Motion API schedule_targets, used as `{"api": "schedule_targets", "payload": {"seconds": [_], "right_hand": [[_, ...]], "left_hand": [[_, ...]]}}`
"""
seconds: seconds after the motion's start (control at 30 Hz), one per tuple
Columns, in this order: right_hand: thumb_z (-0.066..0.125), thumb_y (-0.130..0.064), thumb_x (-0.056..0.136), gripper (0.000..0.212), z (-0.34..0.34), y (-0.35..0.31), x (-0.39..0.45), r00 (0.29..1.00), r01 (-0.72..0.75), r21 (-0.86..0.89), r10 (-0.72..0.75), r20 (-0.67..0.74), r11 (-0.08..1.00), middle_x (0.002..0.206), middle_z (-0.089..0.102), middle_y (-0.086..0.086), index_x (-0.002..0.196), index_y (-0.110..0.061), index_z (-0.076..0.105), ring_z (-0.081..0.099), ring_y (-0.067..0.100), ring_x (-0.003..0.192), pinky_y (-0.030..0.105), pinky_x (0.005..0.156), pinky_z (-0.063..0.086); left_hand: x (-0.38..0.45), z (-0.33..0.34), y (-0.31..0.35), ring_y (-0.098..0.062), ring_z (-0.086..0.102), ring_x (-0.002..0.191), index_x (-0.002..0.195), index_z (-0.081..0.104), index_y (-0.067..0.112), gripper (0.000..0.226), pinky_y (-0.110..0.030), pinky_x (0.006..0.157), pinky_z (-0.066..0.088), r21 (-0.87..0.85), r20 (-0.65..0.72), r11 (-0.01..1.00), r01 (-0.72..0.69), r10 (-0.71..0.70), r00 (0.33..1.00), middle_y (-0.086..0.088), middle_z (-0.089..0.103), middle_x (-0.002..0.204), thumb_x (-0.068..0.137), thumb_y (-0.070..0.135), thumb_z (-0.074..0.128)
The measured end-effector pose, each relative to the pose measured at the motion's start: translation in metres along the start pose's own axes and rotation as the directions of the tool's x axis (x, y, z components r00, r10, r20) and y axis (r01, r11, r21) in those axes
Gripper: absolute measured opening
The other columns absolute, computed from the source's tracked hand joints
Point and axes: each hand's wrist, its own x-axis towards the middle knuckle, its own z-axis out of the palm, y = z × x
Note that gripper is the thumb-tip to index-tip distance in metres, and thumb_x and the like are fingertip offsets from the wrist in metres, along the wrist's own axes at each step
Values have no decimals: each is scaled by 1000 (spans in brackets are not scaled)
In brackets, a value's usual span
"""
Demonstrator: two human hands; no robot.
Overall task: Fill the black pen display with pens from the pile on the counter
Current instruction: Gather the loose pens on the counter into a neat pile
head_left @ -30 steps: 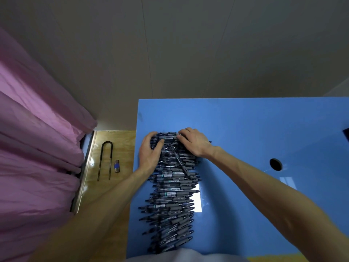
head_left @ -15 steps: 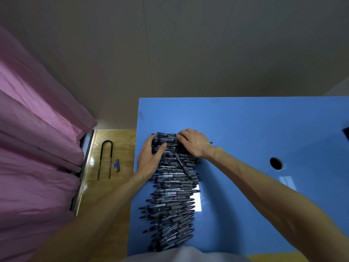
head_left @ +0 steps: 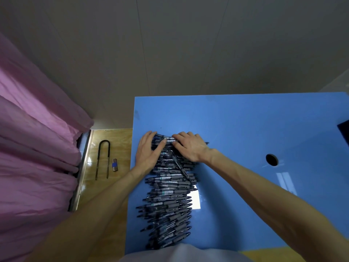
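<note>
A long pile of dark pens with grey grips [head_left: 170,197] runs down the left part of the blue counter [head_left: 245,129]. My left hand [head_left: 148,154] cups the left side of the pile's far end, with its thumb laid across the top pens. My right hand [head_left: 190,146] lies on the same far end, fingers curled over the pens, fingertips close to the left thumb. One pen lies slanted across the others just below my right hand. A dark corner, possibly the black display [head_left: 344,132], shows at the right edge; most of it is out of view.
A round hole [head_left: 272,159] is cut in the counter to the right of the pile. Left of the counter, a wooden ledge holds a black U-shaped bar [head_left: 103,159] and a small lock body [head_left: 114,164]. A pink curtain [head_left: 34,148] hangs at far left.
My left thumb has slid further over the top pens toward my right fingertips. Both hands stay at the far end of the pile.
</note>
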Motion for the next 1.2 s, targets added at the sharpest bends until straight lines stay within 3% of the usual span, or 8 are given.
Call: {"api": "schedule_targets", "payload": {"seconds": [0.17,0.43,0.63,0.87,1.03,1.2], "right_hand": [[20,-45,109,53,9,-2,-4,999,-7,30,8,-54,1000,152,45,0,153,-23,38,42,28,133,47,111,31],[22,-44,109,53,18,-8,-18,998,-3,19,4,-61,1000,155,42,0,155,-23,35,39,28,137,48,112,32],[23,-48,108,53,13,-2,-13,1000,-11,75,12,-14,997,155,41,-1,156,-30,35,37,25,138,47,112,30],[23,-43,108,51,10,-7,-1,1000,-15,60,15,1,998,146,43,5,154,-26,39,39,28,131,47,107,36],[26,-41,109,49,23,-10,-16,997,2,107,6,-72,994,146,45,4,152,-25,42,40,27,132,45,108,35],[29,-41,108,52,37,-13,-32,992,22,144,-3,-126,989,148,47,1,156,-23,37,40,24,134,43,110,32]], "left_hand": [[-4,0,-2,-12,37,143,151,44,21,62,-34,117,32,28,-18,999,-26,27,999,5,41,155,101,57,49],[-16,5,-6,-5,42,137,143,51,32,59,-38,115,37,6,-27,999,-44,44,999,13,48,148,96,67,48],[-17,4,-3,-3,40,138,139,57,35,71,-36,116,36,-17,-38,998,-60,59,998,16,50,147,84,80,45],[-3,3,-4,-10,34,146,138,62,30,47,-44,121,31,21,10,997,-79,79,997,10,48,151,98,55,58],[-16,4,-7,-6,40,140,130,66,31,46,-40,117,35,-32,7,997,-65,65,998,15,54,143,96,59,54],[-32,10,-9,-5,49,131,123,69,29,33,-40,111,42,-34,-54,996,-83,81,995,19,59,130,99,49,58]]}}
